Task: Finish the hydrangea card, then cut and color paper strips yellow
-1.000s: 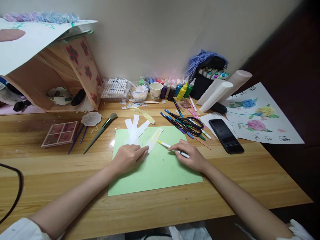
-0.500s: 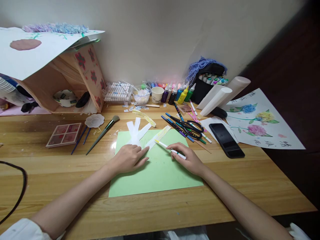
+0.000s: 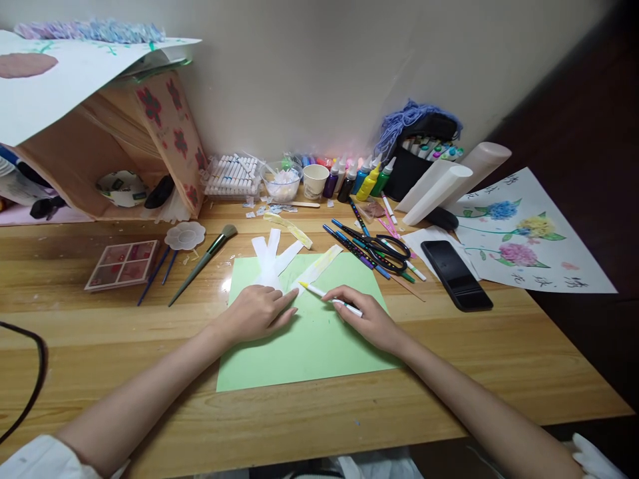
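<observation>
A white paper strip [image 3: 320, 265], partly coloured yellow, lies slantwise on a green sheet [image 3: 309, 359]. My left hand [image 3: 257, 313] rests on the sheet with fingers stretched out, its index fingertip pressing the strip's lower end. Between the thumb and fingers of my right hand [image 3: 367, 316] is a marker [image 3: 329, 297] with a white barrel, its yellow tip at the strip close to that fingertip. More white paper strips [image 3: 269, 261] fan out above my left hand, their lower ends covered by it. A curved strip with yellow on it [image 3: 288, 229] lies behind them.
Black scissors [image 3: 387, 251] lie over several pens right of the green sheet, with a phone [image 3: 455, 275] beyond. A large brush [image 3: 204, 264] and a palette box [image 3: 122, 264] are on the left. Paint bottles [image 3: 367, 181], a paper cup [image 3: 315, 181] and a marker box [image 3: 232, 176] line the wall.
My right hand has moved the marker tip down and left along the strip, toward my left index finger. My left hand stays on the paper. The camera view has shifted slightly.
</observation>
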Demonstrator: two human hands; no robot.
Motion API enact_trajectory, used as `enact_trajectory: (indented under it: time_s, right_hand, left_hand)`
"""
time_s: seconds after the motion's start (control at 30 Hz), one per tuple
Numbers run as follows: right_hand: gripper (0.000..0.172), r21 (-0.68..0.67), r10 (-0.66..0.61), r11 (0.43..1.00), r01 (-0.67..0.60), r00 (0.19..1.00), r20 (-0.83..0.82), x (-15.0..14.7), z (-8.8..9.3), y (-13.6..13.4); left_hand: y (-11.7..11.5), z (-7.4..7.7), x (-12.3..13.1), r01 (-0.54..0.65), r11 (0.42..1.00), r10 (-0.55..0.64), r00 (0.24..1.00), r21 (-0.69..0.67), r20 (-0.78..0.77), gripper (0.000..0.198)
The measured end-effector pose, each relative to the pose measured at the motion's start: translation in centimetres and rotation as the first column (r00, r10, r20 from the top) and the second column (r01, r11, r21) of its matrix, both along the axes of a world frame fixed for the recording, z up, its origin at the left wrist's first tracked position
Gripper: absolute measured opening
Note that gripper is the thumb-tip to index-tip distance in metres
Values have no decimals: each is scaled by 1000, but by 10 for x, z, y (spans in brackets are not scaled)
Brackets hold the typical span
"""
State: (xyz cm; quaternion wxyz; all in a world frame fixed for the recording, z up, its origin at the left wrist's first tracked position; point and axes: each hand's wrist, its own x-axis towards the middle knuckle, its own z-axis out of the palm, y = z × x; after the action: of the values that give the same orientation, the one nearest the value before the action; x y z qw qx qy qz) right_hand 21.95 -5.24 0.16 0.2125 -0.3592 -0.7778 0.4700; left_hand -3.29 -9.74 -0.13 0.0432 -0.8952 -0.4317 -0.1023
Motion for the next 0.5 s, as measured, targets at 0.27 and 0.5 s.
enact_trajectory:
  time_s: [0.27,0.5]
  right_hand:
    - [23,16,-28,999,28,999,18,-1,-1,0]
    - [21,111,-57,992,57,998,-1,3,-1,0]
  left_hand:
    - [0,0,0,-8,1000,8,1000,-8,20,38]
    - [1,0,0,5,1000,-4,1000,-18,16,37]
